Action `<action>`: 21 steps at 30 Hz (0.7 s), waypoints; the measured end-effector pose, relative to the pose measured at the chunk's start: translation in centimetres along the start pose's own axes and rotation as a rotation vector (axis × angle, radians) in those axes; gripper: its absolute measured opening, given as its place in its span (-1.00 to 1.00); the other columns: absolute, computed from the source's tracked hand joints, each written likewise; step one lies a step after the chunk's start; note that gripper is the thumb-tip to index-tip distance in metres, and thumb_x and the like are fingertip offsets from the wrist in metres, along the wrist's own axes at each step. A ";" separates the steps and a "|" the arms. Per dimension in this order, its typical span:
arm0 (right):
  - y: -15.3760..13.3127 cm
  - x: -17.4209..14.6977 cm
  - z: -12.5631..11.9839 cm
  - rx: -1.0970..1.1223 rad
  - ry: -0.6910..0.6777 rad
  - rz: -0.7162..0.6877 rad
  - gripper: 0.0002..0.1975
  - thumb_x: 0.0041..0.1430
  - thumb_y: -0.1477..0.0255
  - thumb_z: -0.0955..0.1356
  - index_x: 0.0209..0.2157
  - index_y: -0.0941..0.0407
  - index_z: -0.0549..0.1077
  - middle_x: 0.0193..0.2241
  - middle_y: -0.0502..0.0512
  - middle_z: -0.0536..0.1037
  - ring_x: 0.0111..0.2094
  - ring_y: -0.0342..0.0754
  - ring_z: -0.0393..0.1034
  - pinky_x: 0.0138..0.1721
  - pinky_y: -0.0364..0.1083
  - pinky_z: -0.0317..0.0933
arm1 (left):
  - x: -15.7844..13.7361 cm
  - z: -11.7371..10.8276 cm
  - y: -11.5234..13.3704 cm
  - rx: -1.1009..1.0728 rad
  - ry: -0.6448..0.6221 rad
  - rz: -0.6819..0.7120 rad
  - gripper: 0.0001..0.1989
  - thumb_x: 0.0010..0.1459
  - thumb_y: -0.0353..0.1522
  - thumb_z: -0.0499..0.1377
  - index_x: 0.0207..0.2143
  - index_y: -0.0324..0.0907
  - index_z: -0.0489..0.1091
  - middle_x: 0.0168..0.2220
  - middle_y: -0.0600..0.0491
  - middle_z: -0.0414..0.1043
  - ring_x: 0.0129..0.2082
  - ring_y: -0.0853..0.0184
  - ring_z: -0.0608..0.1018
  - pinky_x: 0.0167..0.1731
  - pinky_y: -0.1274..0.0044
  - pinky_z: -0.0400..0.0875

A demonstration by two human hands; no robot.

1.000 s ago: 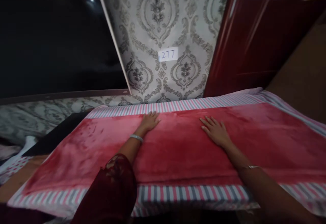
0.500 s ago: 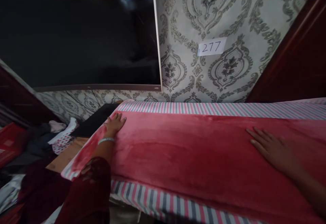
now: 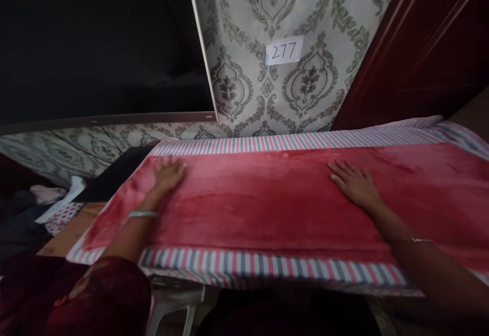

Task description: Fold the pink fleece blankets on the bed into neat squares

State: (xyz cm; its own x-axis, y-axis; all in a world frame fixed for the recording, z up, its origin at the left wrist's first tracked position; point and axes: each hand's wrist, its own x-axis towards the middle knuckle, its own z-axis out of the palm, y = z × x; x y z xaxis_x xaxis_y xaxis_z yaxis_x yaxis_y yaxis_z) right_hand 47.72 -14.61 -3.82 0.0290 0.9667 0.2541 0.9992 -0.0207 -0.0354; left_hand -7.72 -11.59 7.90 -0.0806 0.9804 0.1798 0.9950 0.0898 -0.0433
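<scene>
A long red plush cloth [image 3: 252, 203] lies spread over a pink, grey and white striped sheet [image 3: 244, 145], whose edges show along the back and the front. Near the cloth's left end, my left hand [image 3: 169, 174] rests flat on the plush with its fingers spread, slightly blurred. Farther right, my right hand [image 3: 355, 185] lies palm down on the cloth, fingers stretched out and apart. Neither hand grips anything. Faint creases run across the plush between them.
A large dark television [image 3: 103, 45] hangs on the patterned wall, beside a paper marked 277 [image 3: 284, 50]. At left are a brown board [image 3: 72, 229] and a spotted cloth [image 3: 63, 217]. A white stool [image 3: 178, 298] stands below the front edge.
The view has swung right and downward, bringing more of the cloth's right end and the stool into sight. Both hands stay flat on the plush, the right one farther back towards the wall.
</scene>
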 end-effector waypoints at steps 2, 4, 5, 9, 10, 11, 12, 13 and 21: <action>0.1 0.0 0.0 0.006 -0.011 0.005 -0.40 0.41 0.15 0.03 0.38 -0.06 0.21 0.40 0.10 0.15 0.38 0.20 0.04 0.29 0.38 -0.02 | -2.6 1.0 3.8 -0.024 -0.079 0.158 -0.52 0.41 -0.19 0.00 0.33 -0.02 0.23 0.43 -0.06 0.07 0.42 0.04 0.12 0.29 0.08 0.17; 0.2 0.0 0.0 0.019 -0.015 0.000 -0.40 0.42 0.13 0.02 0.38 -0.06 0.20 0.41 0.10 0.14 0.38 0.21 0.04 0.29 0.39 -0.02 | -6.0 2.3 7.5 -0.092 -0.162 0.474 -0.41 0.39 -0.11 0.01 0.41 0.07 0.06 0.50 0.04 -0.18 0.48 0.06 -0.10 0.38 0.08 -0.09; 0.3 -0.1 0.0 0.026 -0.014 -0.005 -0.40 0.42 0.13 0.02 0.38 -0.06 0.20 0.41 0.11 0.14 0.38 0.21 0.04 0.28 0.40 -0.02 | -7.7 2.8 9.1 -0.138 -0.201 0.635 -0.36 0.37 -0.05 0.01 0.43 0.08 0.00 0.51 0.06 -0.24 0.49 0.05 -0.18 0.39 0.05 -0.19; 0.2 -0.1 -0.4 0.038 -0.027 -0.011 -0.40 0.42 0.12 0.02 0.38 -0.06 0.20 0.41 0.12 0.14 0.37 0.23 0.04 0.28 0.41 -0.02 | -12.5 4.1 12.0 -0.213 -0.275 0.716 -0.34 0.36 0.02 -0.06 0.44 0.14 -0.05 0.50 0.09 -0.20 0.49 0.05 -0.23 0.38 -0.04 -0.30; 0.1 -0.2 -0.5 0.036 -0.030 -0.008 -0.40 0.42 0.13 0.02 0.38 -0.05 0.20 0.41 0.13 0.14 0.37 0.23 0.04 0.28 0.41 -0.02 | -12.8 4.2 11.9 -0.206 -0.276 0.673 -0.35 0.37 0.00 -0.07 0.44 0.14 -0.05 0.50 0.08 -0.19 0.49 0.05 -0.21 0.37 -0.05 -0.29; 0.0 -0.2 -0.6 0.035 -0.030 -0.006 -0.40 0.43 0.14 0.02 0.38 -0.04 0.20 0.41 0.14 0.14 0.37 0.23 0.04 0.29 0.40 -0.02 | -13.0 4.2 11.6 -0.193 -0.277 0.633 -0.36 0.37 -0.01 -0.07 0.44 0.13 -0.06 0.50 0.08 -0.19 0.49 0.06 -0.21 0.37 -0.05 -0.29; 0.0 -0.3 -0.7 0.036 -0.028 -0.005 -0.40 0.43 0.15 0.02 0.38 -0.02 0.20 0.41 0.16 0.14 0.37 0.24 0.05 0.29 0.40 -0.03 | -12.9 4.2 10.9 -0.175 -0.280 0.595 -0.36 0.38 -0.03 -0.07 0.44 0.12 -0.06 0.50 0.08 -0.20 0.49 0.06 -0.20 0.37 -0.06 -0.28; -0.1 -0.3 -0.8 0.038 -0.027 -0.005 -0.40 0.44 0.15 0.02 0.38 -0.01 0.20 0.41 0.17 0.14 0.37 0.25 0.04 0.29 0.40 -0.04 | -12.6 4.2 10.0 -0.155 -0.282 0.554 -0.36 0.38 -0.04 -0.07 0.45 0.11 -0.06 0.50 0.08 -0.22 0.49 0.06 -0.20 0.37 -0.06 -0.27; -0.3 -0.4 -1.1 0.026 -0.030 -0.008 -0.42 0.45 0.18 0.03 0.37 0.01 0.22 0.40 0.17 0.14 0.36 0.25 0.07 0.28 0.42 0.01 | -10.1 3.9 -5.5 -0.019 -0.185 -0.054 -0.37 0.40 -0.13 -0.14 0.46 -0.05 -0.06 0.49 -0.04 -0.17 0.48 -0.01 -0.12 0.33 -0.08 -0.10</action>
State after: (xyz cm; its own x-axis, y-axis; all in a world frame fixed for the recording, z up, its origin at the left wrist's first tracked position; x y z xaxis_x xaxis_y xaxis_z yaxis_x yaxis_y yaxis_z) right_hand 47.41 -15.28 -2.87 0.0197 0.9741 0.2252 0.9983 -0.0066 -0.0587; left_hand -12.64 -21.30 2.47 -0.1418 0.9899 -0.0023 0.9897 0.1418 -0.0195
